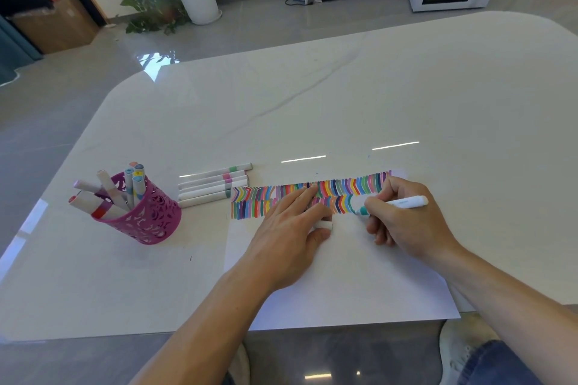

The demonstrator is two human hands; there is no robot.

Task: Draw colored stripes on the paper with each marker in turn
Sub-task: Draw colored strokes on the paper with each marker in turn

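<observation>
Paper (344, 284) lay at the near edge of the counter (312, 97), right of its middle, with two rows of coloured stripes (256, 201) along its far edge; the upper row ran the full width, while the lower row reached only as far as the teal marker (403, 202), whose tip touched the sheet there. The right hand (403, 222) gripped that marker with curled fingers, its side resting on the sheet; the left hand (287, 237) lay with fingers flat over the stripes and seemed to pinch a white cap (326, 224) between thumb and forefinger.

The counter looked glossy, so the sheet would likely slide and skew the stroke if the left hand eased; the stripes sat tightly packed, so a wide teal stroke could bleed into its neighbour; ink that was not yet dry might smear under the left fingers; the cap, loosely held, could slip and roll off the near edge.

Counted: one sheet; one marker in use; one cap; five loose markers (215, 186) side by side just beyond the sheet's far left corner; one pink cup (150, 219) toward the left edge, holding about seven more, though they overlapped too much for a sure count.
</observation>
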